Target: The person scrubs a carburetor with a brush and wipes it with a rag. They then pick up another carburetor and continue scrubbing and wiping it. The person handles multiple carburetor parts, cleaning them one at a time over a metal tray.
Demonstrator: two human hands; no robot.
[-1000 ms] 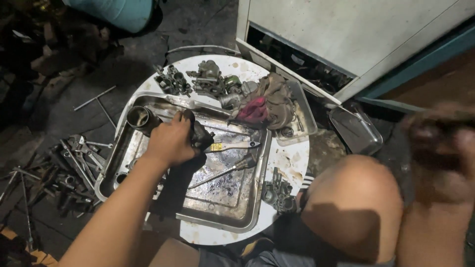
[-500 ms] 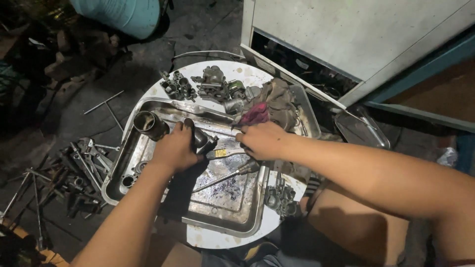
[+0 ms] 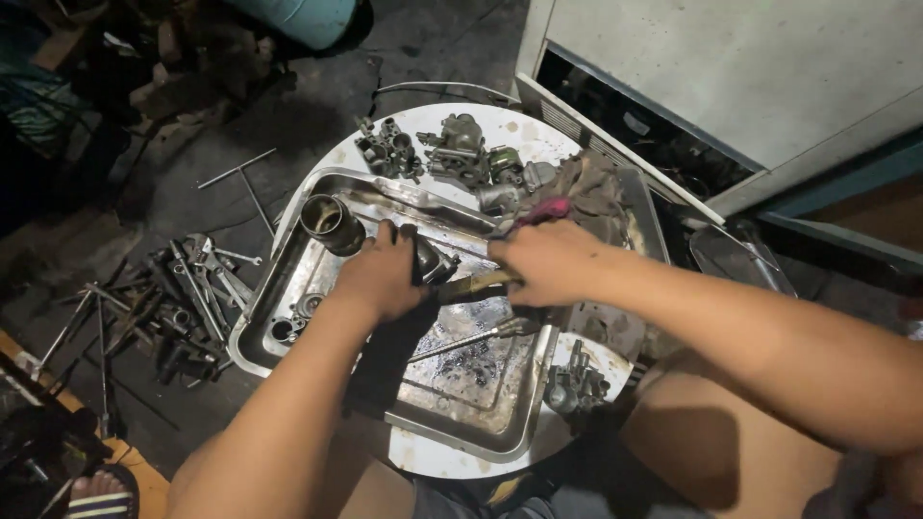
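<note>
Two hands (image 3: 385,274) (image 3: 543,259); one metal tray (image 3: 481,423); one round white table (image 3: 423,457); one metal cylinder (image 3: 330,223).

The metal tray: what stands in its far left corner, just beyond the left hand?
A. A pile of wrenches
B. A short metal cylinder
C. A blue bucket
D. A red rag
B: a short open metal cylinder stands in the metal tray, in its far left corner, beyond the left hand.

The left hand (image 3: 380,274) covers most of the dark part (image 3: 430,261) it grips, so its shape cannot be told. The right hand (image 3: 548,261) hides the front of the yellow-handled tool (image 3: 476,284). 2 forearms run off the bottom and right edges.
</note>
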